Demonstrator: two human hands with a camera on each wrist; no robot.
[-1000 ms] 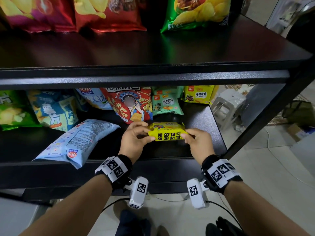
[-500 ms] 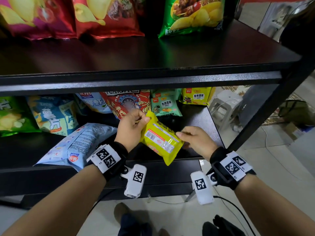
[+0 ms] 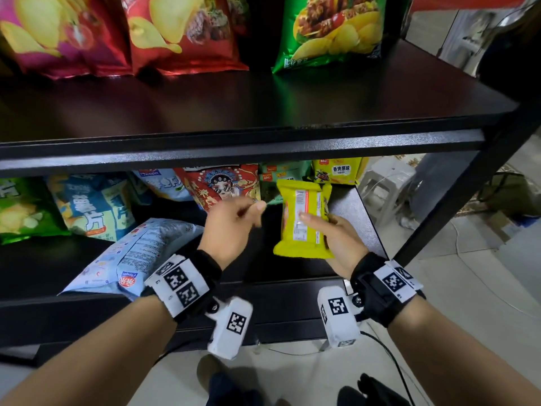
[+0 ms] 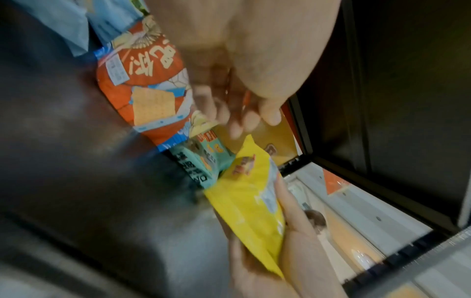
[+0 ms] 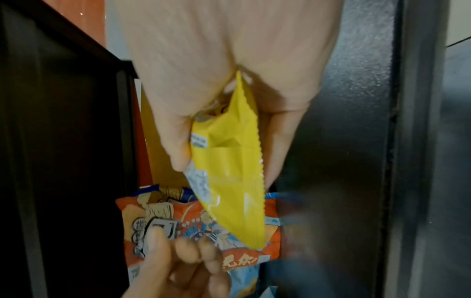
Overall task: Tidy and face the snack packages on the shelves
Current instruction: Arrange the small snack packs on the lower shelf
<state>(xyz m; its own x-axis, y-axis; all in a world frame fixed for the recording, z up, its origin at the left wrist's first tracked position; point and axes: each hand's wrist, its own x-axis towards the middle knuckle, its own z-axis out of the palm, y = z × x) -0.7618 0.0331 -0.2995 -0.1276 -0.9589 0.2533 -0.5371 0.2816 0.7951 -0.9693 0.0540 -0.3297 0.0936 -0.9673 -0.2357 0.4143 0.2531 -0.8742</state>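
Note:
My right hand (image 3: 336,234) grips a yellow snack pack (image 3: 303,206) upright over the right part of the lower shelf (image 3: 355,212), thumb on its printed back label, which faces me. In the right wrist view the yellow snack pack (image 5: 229,171) sits between thumb and fingers. My left hand (image 3: 234,224) hovers just left of the pack, fingers loosely curled and holding nothing. Behind the hands stand a red opera-face bag (image 3: 225,186), a small green pack (image 3: 278,174) and a small yellow pack (image 3: 336,171).
A pale blue bag (image 3: 137,253) lies flat at the lower shelf's front, left of my hands. Blue (image 3: 93,206) and green (image 3: 20,209) bags stand further left. The upper shelf's edge (image 3: 234,148) overhangs; large chip bags (image 3: 187,33) stand on it. A black post (image 3: 468,177) bounds the right side.
The yellow pack went from flat between both hands to upright in my right hand alone, back label towards me. My left hand let go and drew slightly left.

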